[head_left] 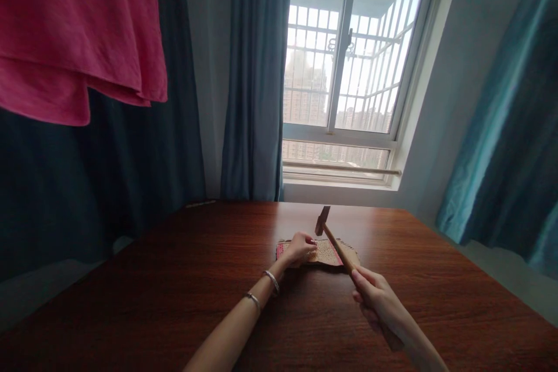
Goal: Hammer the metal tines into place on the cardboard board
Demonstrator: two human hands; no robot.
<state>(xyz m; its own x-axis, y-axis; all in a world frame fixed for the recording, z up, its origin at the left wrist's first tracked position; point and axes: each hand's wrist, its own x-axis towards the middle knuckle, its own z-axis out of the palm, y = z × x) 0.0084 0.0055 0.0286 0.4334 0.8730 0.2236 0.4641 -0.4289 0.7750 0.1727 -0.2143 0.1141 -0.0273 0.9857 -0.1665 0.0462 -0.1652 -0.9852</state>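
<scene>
As I view the scene from a distance through the head camera, two bare forearms extend from the lower edge over a brown wood-grain table. Nearest to me, the right hand is wrapped around the wooden handle of a hammer, whose butt projects below the fist. The shaft slants up and to the left, and the dark head appears past the board's far edge — its height above the table I cannot tell. Two silvery bangles encircle the left forearm. Beyond them, the left hand rests at a tan, speckled board with pink patches; its fingers are bent together, but I cannot tell whether they pinch anything. The board lies flat on the far half of the table, near the middle, and the hammer shaft crosses its right part in my view.

Farther back, a pink cloth hangs at upper left before a dark blue curtain. Behind the table stands a sliding window with a horizontal rod across its lower part. Outside — past a white grille — pale buildings rise in haze.
</scene>
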